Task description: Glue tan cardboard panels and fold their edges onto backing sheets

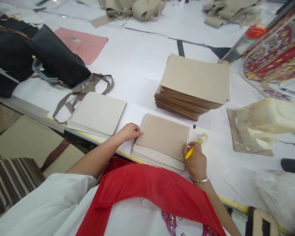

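A tan sheet [163, 132] lies on top of a small pile of white panels [159, 156] at the table's front edge. My left hand [130, 131] is closed at its left edge, fingers curled and thumb on the sheet. At the opposite edge my right hand [196, 160] grips a brush with a yellow handle [189, 152], its bristles pointing away from me; the fingertips also touch the sheet's edge. Left of my left hand sits another pile of pale panels [98, 113]. Behind the sheet stands a tall stack of tan sheets [195, 77].
To the right, a cut-open pale plastic container [267, 118] rests on a brown board [233, 131]. Black bags [56, 52], brown straps [88, 87] and a pink sheet [85, 44] lie at left. A red-capped bottle [243, 46] and rolled tan pieces [135, 8] are farther back.
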Demonstrator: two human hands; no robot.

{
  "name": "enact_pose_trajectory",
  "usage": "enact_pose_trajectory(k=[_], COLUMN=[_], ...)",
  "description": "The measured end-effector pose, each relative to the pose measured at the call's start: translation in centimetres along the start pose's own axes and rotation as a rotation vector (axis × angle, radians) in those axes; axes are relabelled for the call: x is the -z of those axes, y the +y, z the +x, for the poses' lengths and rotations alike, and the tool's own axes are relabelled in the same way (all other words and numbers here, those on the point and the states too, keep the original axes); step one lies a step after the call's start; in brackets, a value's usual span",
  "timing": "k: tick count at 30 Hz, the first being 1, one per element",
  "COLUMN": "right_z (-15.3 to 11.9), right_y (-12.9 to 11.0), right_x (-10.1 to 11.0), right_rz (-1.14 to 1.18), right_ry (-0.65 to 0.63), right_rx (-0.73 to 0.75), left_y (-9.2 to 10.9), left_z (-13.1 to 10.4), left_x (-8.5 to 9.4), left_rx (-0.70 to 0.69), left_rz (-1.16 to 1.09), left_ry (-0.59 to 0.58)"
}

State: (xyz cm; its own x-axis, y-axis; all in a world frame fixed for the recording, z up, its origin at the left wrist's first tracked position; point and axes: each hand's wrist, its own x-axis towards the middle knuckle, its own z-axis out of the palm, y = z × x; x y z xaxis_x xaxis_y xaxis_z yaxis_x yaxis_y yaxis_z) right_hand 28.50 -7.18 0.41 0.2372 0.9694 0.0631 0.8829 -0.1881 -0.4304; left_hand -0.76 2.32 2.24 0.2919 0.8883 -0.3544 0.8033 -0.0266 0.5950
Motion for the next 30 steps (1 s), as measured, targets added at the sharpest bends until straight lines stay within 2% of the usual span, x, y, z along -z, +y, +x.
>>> enact_pose_trajectory(k=[13,18,22,25,27,30], right_z=[-0.3,-0.4,-0.2,0.0,0.1,-0.1], right_y=[-0.7,-0.9,-1.6,-1.5,-0.9,0.4], right_x=[0.0,0.1,0.6,2.0,3.3,5.3], right_rz=[-0.107,-0.157,-0.329,-0.439,-0.418,-0.284], right_ry=[0.030,-0.028,-0.084,-0.039,0.030,0.189], right_rx=[0.026,0.025,0.034,-0.008,-0.027,0.031], left_y=[-0.1,-0.4,-0.5,-0.4,-0.1,0.6], left_z=[-0.5,-0.5,-0.3,-0.6,-1.2,-2.1], left_x=[-0.4,-0.5,0.0,0.3,0.5,0.4], left_rx=[-0.079,-0.096,-0.059,-0.019,0.001,-0.064], left_rz=[0.132,0.166,0.245,0.350,0.436,0.495], left_ry=[0.035,0.034,0.016,0.025,0.057,0.246])
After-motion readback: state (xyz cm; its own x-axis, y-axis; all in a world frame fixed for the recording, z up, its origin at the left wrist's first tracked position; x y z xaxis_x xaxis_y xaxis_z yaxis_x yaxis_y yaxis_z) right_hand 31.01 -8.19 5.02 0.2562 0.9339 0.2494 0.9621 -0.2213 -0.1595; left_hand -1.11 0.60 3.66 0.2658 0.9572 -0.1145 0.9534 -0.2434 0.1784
